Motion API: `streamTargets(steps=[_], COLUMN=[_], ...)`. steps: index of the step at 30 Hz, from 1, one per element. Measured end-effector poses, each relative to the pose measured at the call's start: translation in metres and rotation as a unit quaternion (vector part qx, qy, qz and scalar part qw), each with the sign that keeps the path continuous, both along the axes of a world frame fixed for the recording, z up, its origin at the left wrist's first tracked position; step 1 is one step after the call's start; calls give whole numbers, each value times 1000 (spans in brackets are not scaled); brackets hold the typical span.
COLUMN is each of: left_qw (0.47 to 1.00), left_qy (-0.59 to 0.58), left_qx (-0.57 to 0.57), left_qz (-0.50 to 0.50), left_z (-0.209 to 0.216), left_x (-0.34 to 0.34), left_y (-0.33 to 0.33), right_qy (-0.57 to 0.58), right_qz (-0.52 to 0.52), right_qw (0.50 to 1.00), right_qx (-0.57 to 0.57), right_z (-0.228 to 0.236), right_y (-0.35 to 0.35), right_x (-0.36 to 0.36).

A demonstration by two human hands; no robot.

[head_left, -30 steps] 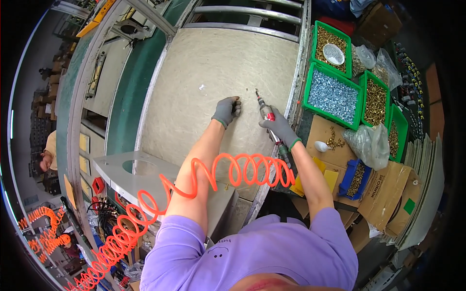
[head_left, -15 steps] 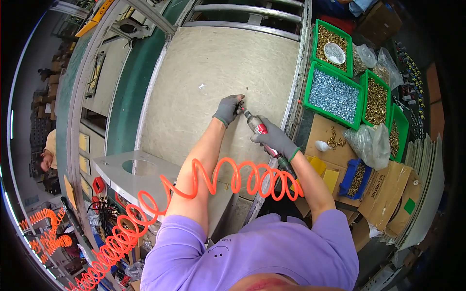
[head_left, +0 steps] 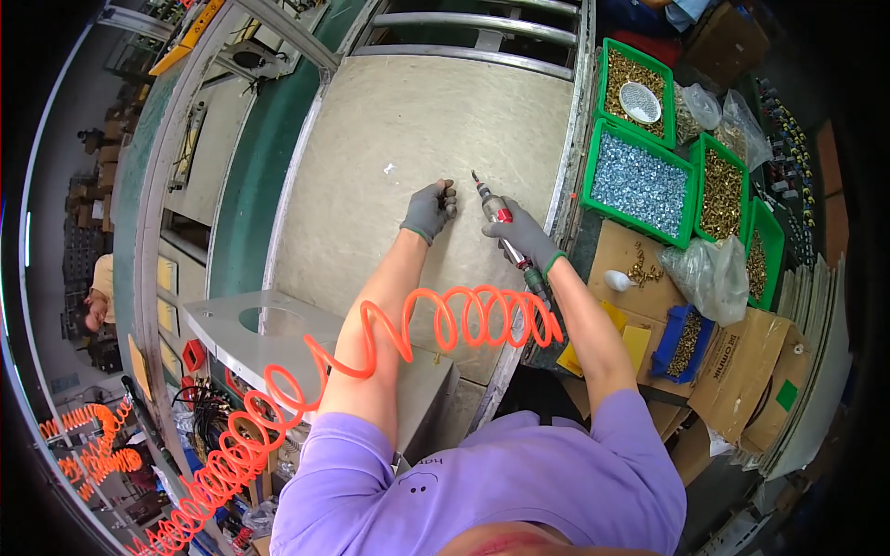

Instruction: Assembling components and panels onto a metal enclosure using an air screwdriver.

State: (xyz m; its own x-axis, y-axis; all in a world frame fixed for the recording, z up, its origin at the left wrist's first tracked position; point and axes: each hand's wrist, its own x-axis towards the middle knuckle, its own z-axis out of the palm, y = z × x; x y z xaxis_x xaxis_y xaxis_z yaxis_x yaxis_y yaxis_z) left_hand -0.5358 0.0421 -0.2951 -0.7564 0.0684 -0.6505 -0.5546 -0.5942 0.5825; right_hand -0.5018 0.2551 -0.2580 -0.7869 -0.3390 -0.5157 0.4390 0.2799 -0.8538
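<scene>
My right hand [head_left: 525, 235], in a grey glove, is wrapped round a pneumatic screwdriver [head_left: 494, 206] with a silver and red body. Its dark bit points away from me and slightly left, apart from my left hand. My left hand [head_left: 428, 210], also gloved in grey, is curled closed left of the tool above the pale worktop [head_left: 371, 120]; whatever the fingers hold is hidden. An orange coiled hose [head_left: 454, 320] runs in loops across both forearms toward the lower left. Close to my left forearm lies a grey metal panel [head_left: 306, 324] with a round hole.
At right stand green bins [head_left: 640, 181] of brass-coloured and silvery fasteners, a blue bin [head_left: 681, 343], plastic bags [head_left: 714, 278] and cardboard [head_left: 751, 371]. Metal rollers [head_left: 473, 18] lie beyond the worktop. Another person's hand [head_left: 95, 310] shows at far left.
The screwdriver's tip has parted from my left hand. My right hand has moved slightly up and right with the tool, while my left fingers have curled in. The hose loops have shifted.
</scene>
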Motion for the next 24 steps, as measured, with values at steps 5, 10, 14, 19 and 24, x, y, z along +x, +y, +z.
streamTargets(steps=[5, 10, 14, 19, 24], left_qw=[1000, 999, 996, 991, 973], left_qy=[-3, 23, 66, 108, 183], left_qx=[5, 30, 15, -39, -91], left_qz=[-2, -5, -58, -68, -108], left_z=[6, 25, 63, 130, 197], left_x=[-2, -10, -10, 4, 30], left_y=[11, 17, 16, 23, 23], right_qy=[-32, -40, -13, -3, 42], right_qz=[0, 6, 7, 7, 32], right_qw=[999, 994, 992, 986, 981], right_qx=[-35, -103, -126, -164, -189], right_z=[31, 66, 82, 126, 174], right_y=[4, 7, 11, 19, 27], right_x=[15, 32, 38, 54, 82])
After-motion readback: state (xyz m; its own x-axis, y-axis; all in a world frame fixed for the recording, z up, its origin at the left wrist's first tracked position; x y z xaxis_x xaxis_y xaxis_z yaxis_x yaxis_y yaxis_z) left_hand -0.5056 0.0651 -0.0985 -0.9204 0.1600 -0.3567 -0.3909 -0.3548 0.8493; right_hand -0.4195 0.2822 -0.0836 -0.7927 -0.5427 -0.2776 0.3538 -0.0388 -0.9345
